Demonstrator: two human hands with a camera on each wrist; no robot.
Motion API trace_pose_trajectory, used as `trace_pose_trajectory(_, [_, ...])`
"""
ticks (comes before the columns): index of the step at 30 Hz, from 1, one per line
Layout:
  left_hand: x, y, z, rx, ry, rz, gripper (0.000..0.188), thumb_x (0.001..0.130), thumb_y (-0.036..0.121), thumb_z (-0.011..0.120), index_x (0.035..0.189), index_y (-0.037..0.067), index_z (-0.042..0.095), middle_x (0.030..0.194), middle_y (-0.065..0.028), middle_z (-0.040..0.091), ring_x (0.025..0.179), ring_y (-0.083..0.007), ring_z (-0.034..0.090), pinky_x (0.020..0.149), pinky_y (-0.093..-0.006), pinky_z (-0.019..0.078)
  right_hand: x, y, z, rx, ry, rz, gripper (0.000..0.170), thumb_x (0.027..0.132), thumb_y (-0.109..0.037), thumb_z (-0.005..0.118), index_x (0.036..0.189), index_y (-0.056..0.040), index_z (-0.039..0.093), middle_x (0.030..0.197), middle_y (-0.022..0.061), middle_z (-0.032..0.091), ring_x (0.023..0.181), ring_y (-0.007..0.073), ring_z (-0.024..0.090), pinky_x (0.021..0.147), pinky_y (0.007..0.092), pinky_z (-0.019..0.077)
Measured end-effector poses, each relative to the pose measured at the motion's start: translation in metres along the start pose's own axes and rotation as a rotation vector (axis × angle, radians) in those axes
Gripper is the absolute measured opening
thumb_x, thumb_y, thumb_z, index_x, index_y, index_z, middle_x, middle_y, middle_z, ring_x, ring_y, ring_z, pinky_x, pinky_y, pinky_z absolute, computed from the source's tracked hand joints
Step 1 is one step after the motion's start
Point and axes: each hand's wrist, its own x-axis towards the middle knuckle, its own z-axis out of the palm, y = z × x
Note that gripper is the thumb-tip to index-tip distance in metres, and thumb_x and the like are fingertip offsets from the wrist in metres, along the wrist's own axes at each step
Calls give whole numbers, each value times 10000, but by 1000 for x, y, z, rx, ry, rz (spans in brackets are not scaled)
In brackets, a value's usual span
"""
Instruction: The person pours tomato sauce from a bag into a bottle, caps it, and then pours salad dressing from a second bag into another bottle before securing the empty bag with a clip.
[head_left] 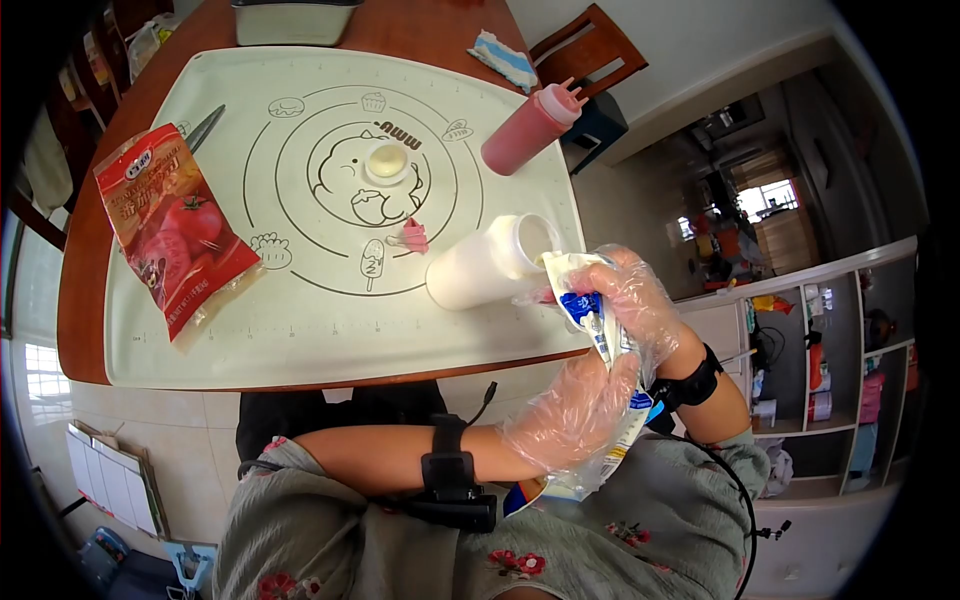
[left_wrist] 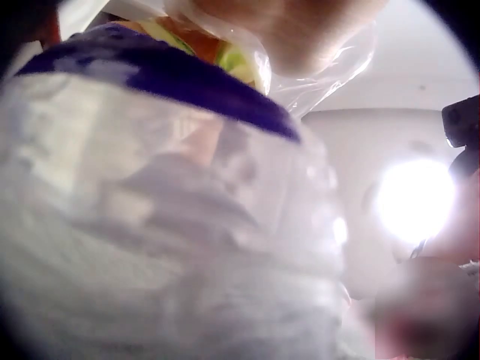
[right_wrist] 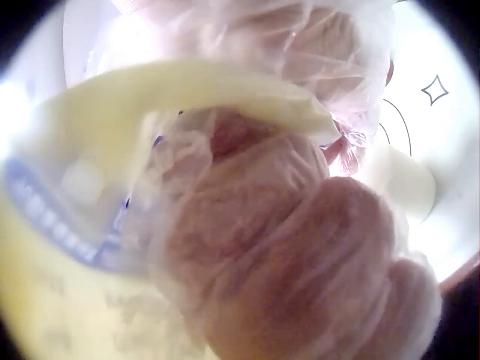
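Both hands wear clear plastic gloves and grip a soft white, blue and yellow pouch (head_left: 585, 303). My right hand (head_left: 635, 300) squeezes its upper part, close beside the open mouth of a white squeeze bottle (head_left: 480, 268). Lower down, my left hand (head_left: 575, 412) holds the pouch's body, which hangs over the lap. The pouch's narrow end overlaps the bottle's rim in the head view. In the right wrist view, curled gloved fingers (right_wrist: 277, 232) press on the creased pouch (right_wrist: 217, 82). The left wrist view is mostly filled by the blurred pouch (left_wrist: 172, 187).
A pale mat (head_left: 330, 345) covers much of the wooden table (head_left: 85, 330). On it are a red tomato packet (head_left: 180, 230), scissors (head_left: 206, 128), a small round white cap (head_left: 387, 162), a small pink clip-like piece (head_left: 411, 236) and a red sauce bottle (head_left: 525, 130). Behind stands a metal tray (head_left: 295, 25).
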Motion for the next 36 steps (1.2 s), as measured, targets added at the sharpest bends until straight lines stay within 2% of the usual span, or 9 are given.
trace_pose_trajectory(8, [-4,-11,7,65,-19,97,307,1019,235,415,1013,-47,536,808,-192,565,741,-327,516,701,-432,438,-12,-8,4,103,-80,1,301,844,-191,550,948,31,726,741,45,654,630,89,544,604,240,446])
trace_pose_trajectory(10, [-8,-17,5,491,66,447,285,1014,207,421,1037,-54,534,848,-200,578,771,-336,530,719,-435,446,-17,-10,4,120,-45,2,295,845,-188,553,940,37,720,736,40,651,633,85,545,602,238,445])
trace_pose_trajectory(12, [-8,-18,6,565,64,488,269,1007,183,426,1054,-60,532,874,-207,586,794,-342,543,732,-436,451,-20,-11,2,144,0,2,287,848,-192,561,917,43,711,731,36,646,637,81,549,598,238,445])
trace_pose_trajectory(16, [-1,-14,3,333,-87,233,255,1001,166,433,1065,-60,532,893,-214,591,814,-341,556,740,-433,454,-18,-22,0,137,82,8,235,852,-205,610,835,17,682,716,33,637,624,87,570,581,243,457])
trace_pose_trajectory(19, [-2,-19,0,788,152,661,274,1009,198,427,1047,-50,536,891,-212,589,808,-336,552,740,-430,449,-17,-23,-2,143,84,-1,239,851,-142,609,950,75,637,816,112,678,669,150,668,631,247,545])
trace_pose_trajectory(21, [-2,-18,0,738,169,657,295,1016,222,421,1048,-48,536,889,-205,587,801,-331,548,742,-423,448,-18,-26,-1,136,127,-8,230,862,-153,617,935,64,642,822,96,677,643,134,655,613,244,543])
trace_pose_trajectory(24, [0,-10,-3,225,-73,211,319,1020,240,420,1080,-53,531,896,-195,585,792,-321,544,751,-406,452,-19,-33,-1,100,110,-15,234,875,-179,630,938,45,656,831,66,675,638,108,635,610,233,529])
trace_pose_trajectory(31, [-19,12,-39,444,-104,125,326,1015,232,451,1167,-47,528,927,-170,618,821,-277,588,760,-377,474,-37,-33,2,65,44,-86,276,896,-267,685,951,3,665,829,20,655,690,68,580,595,237,481])
trace_pose_trajectory(36, [-26,24,-67,364,-68,81,278,968,176,537,1176,-9,550,895,-207,639,746,-292,620,669,-381,503,-52,-24,-1,-105,-100,-255,271,933,-230,631,1023,26,620,896,4,596,812,79,537,725,249,454])
